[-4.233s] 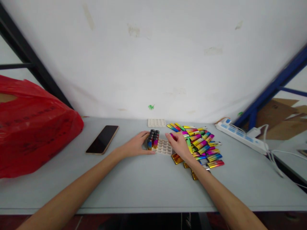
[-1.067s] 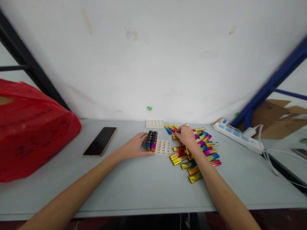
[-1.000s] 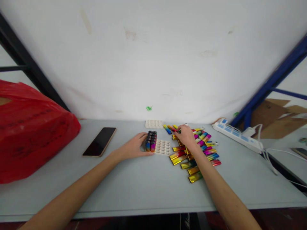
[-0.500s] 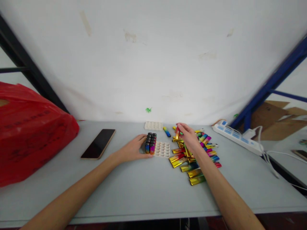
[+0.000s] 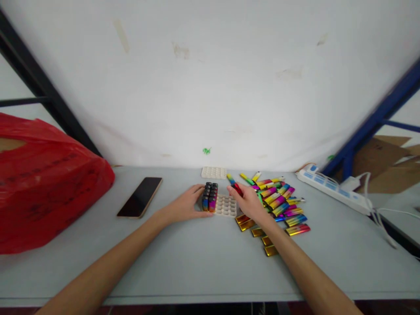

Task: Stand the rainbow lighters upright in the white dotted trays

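Note:
My left hand (image 5: 186, 204) curves around the left end of a white pulp tray (image 5: 226, 205). Its thumb lies along the front and its fingers reach behind. Two rows of shiny rainbow-coloured lighters (image 5: 210, 197) stand upright in that end of the tray, black ends up. The cells on the right hold nothing. Just over the tray's right side, my right hand (image 5: 246, 199) pinches a red lighter (image 5: 237, 189). Right of the tray spreads a loose pile of metallic lighters (image 5: 278, 201), partly hidden by my right hand and forearm.
A second white tray (image 5: 214, 172) lies by the wall, with one blue-yellow lighter (image 5: 230, 178) near it. A phone (image 5: 140, 197) and a red plastic bag (image 5: 49, 188) are on the left. A white power strip (image 5: 333, 189) with cables stands on the right.
My right hand has moved left from the pile to the tray's right side, bringing a lighter with it. My left hand stays around the tray. The view has shifted slightly.

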`<state>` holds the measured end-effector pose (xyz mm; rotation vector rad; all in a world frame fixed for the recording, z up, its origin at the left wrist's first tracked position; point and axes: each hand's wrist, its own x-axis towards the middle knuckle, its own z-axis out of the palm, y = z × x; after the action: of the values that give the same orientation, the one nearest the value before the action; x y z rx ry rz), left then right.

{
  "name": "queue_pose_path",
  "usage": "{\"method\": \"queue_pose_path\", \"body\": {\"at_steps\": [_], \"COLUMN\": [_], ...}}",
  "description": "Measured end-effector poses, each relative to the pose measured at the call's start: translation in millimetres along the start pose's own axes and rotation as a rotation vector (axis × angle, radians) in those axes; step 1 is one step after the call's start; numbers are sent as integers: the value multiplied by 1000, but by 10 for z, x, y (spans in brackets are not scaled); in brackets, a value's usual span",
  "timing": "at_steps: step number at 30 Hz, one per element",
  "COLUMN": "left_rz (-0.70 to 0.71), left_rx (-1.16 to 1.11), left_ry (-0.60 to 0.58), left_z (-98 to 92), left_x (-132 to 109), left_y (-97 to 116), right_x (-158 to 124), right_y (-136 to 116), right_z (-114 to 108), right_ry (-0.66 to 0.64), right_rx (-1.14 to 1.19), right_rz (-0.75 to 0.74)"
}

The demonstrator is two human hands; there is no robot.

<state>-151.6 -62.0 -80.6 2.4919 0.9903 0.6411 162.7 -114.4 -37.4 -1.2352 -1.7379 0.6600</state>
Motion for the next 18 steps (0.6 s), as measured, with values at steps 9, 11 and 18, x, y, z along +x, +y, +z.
{"method": "queue_pose_path", "body": {"at_steps": [9,11,18], "left_rz": [-11,-16,-12], "left_rx": [-19,-30,-90], "left_ry": [8,4,-47], "left_z": [-17,-19,-90], "left_x": [13,19,33], "left_y": [-8,-11,-68], "right_x": [-28,-20,-6], "right_y": [-13,19,59], "right_z": [24,27,16], "right_ry": [22,36,86], "right_rx": [-81,-73,-17], "right_rz": [48,55,43]}}
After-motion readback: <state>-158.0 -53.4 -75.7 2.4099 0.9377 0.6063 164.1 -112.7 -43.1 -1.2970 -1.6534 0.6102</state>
